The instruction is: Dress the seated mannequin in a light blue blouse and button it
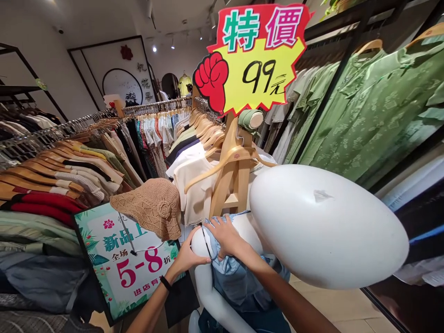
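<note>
A white mannequin with a smooth, egg-shaped head [322, 226] stands close in front of me, wearing a light-blue garment [239, 286]. My left hand [187, 254] is wrapped round the mannequin's rounded shoulder [200, 245], thumb on the near side and fingers over the far side. A dark seam line runs round the shoulder beside the thumb. My right hand [227, 236] grips bunched blue fabric at the top of that same shoulder, close to the neck; its thumb presses into the folds. Below my hands hangs the mannequin's white arm [220, 303].
A tan knitted hat [152, 206] sits by a framed sale sign [128, 268] at left. Behind the mannequin is a wooden stand [227, 185] with a hanger and a bright price sign [256, 60]. Clothes racks line the left and back; green garments [374, 106] hang at right.
</note>
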Available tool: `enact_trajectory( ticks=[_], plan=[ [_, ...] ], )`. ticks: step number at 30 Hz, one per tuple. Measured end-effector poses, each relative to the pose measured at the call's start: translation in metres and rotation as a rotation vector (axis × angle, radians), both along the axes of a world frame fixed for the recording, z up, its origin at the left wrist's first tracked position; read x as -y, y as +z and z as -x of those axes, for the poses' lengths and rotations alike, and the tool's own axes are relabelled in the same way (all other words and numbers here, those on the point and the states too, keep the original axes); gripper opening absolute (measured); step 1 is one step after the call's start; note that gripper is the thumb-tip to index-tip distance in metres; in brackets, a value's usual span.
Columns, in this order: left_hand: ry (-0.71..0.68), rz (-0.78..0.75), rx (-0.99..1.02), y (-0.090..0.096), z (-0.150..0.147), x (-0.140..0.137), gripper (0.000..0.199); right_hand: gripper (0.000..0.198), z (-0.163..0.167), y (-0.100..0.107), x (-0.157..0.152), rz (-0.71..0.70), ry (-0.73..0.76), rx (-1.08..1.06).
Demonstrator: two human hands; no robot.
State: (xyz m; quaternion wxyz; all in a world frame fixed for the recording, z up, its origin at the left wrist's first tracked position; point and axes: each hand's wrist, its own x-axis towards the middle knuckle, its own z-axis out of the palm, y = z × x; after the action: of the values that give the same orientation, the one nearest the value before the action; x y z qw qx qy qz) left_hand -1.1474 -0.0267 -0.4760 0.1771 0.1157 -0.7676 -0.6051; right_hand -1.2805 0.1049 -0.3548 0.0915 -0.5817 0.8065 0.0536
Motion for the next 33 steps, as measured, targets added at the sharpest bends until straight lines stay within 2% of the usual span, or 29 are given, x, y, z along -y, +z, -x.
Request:
enact_trajectory(
  ticks=[7,15,21,26,30,33],
  plan=[
    [-0.006,-0.011,-0.009,0.011,0.001,-0.002,0.110,0.104,0.001,0.001,-0.001,0.021,0.005,-0.009],
    [0.011,0.015,-0.024,0.009,-0.004,0.001,0.109,0.103,-0.006,0.010,0.000,0.019,0.020,-0.001],
    [0.018,0.089,-0.027,0.023,-0.010,0.000,0.105,0.099,-0.010,0.017,0.000,0.060,0.044,0.033],
    [0.009,0.106,-0.045,0.028,-0.012,0.003,0.104,0.100,-0.013,0.014,0.000,0.051,0.081,-0.048],
    [-0.040,0.163,-0.040,0.031,-0.012,0.005,0.107,0.104,-0.020,0.002,-0.006,0.162,0.091,-0.136],
    [-0.060,0.199,-0.018,0.034,-0.012,0.004,0.109,0.097,-0.025,-0.001,-0.014,0.292,0.081,-0.174]
  ],
)
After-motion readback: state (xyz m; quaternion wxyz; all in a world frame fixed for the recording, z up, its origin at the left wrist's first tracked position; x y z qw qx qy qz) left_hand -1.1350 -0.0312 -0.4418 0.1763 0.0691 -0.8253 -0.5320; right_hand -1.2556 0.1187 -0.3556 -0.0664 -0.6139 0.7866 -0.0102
